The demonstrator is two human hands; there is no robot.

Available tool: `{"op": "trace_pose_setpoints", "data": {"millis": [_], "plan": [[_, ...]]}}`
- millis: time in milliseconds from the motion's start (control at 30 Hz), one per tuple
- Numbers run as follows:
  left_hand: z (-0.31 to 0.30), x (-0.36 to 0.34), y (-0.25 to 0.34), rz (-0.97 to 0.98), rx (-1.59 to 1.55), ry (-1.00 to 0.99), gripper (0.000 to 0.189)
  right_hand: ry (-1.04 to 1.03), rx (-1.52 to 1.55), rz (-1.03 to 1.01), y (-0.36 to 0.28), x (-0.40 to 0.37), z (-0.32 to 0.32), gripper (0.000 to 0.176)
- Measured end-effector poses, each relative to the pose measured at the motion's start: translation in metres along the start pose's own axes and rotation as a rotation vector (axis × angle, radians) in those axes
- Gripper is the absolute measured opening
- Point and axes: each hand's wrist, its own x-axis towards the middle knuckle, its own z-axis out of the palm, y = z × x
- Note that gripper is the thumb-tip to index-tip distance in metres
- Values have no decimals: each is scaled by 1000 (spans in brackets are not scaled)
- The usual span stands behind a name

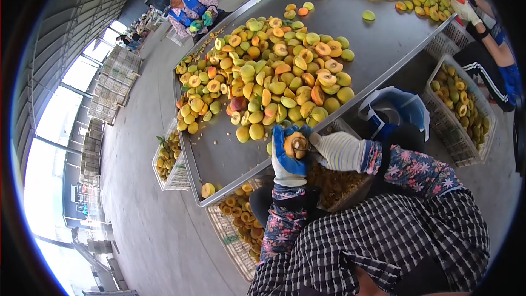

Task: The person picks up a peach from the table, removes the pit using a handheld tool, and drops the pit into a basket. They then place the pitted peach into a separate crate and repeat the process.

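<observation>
My left hand (287, 156), in a blue and white glove, is closed around a halved fruit (296, 145) with its cut side up, just over the near edge of the metal table (219, 156). My right hand (339, 151), in a striped glove, is beside the fruit with its fingers curled in; what it holds, if anything, is hidden. Past my hands lies a large pile of yellow-green fruit (268, 77), many pieces cut in half. Below my hands is a crate of brownish pieces (334, 183).
A crate of fruit halves (241, 222) stands at lower left, another crate (170, 159) beyond it. A blue-lined bucket (402, 109) and a full crate (460, 104) are on the right. One co-worker (192, 11) sits across the table; another's gloved hand (464, 10) is at the right.
</observation>
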Motion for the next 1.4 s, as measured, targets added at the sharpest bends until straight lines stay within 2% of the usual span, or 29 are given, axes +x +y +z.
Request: {"op": "trace_pose_setpoints", "data": {"millis": [33, 67, 100, 133, 267, 400, 467, 567, 667, 700, 733, 767, 833, 900, 933, 1033, 1100, 1133, 1167, 1233, 1300, 1400], "plan": [[0, 3, 2, -71, -109, 22, 27, 88, 121, -46, 3, -1, 15, 22], [14, 0, 3, 8, -38, 98, 25, 176, 241, -90, 8, -2, 43, 22], [14, 3, 2, 7, -40, 105, 25, 260, 364, -136, 1, 2, 41, 24], [11, 3, 1, 3, -43, 120, 25, 92, 264, 7, -3, -4, 34, 31], [11, -1, 5, -24, 52, 124, 29, -191, 356, 233, -13, -1, 8, 20], [11, 1, 7, -38, 62, 84, 32, -52, 754, 117, -13, -3, 20, 23], [8, 2, 7, -26, 6, -9, 35, -97, 635, 76, -5, -3, 26, 25], [-5, 2, 4, 61, 483, -103, 41, -173, 525, 121, 9, -6, 34, 26], [-6, 4, 14, -150, 339, -65, 55, -88, 541, -21, 14, -8, 19, 24], [-4, 6, 15, -221, 238, -37, 56, -112, 411, 38, 11, -7, 10, 26], [-6, 9, 11, -211, 145, 29, 59, -131, 282, 96, 7, -5, 3, 27], [-6, 10, 7, -177, 100, 50, 60, -149, 153, 154, 4, -3, 0, 29], [-9, 12, -4, -106, 10, 91, 61, -78, 357, 136, 12, -4, 26, 30], [-23, 11, -13, 201, 524, 36, 58, -20, 614, 50, 16, -4, 46, 34], [-20, 6, -14, 356, 791, -29, 56, -277, 866, 421, -23, -3, -10, 31], [-14, 5, -12, 437, 837, -132, 40, -471, 1078, 679, -23, -2, -19, 29], [6, 3, -2, -7, 255, -5, 38, -190, 774, 218, -3, -5, 17, 30], [6, 5, -4, -15, 308, -90, 42, -53, 604, -7, 3, -8, 28, 30], [5, 7, 0, 7, 575, -141, 48, -41, 493, -23, -5, -12, 18, 33], [6, 10, 3, -196, 503, -153, 52, 245, 627, -304, 19, -5, 64, 35], [15, 5, 9, -141, 689, -186, 55, -447, 1142, 530, -6, -15, 11, 38], [13, 6, 4, -78, 723, -230, 60, -497, 1396, 669, -15, -18, -3, 34]]}}
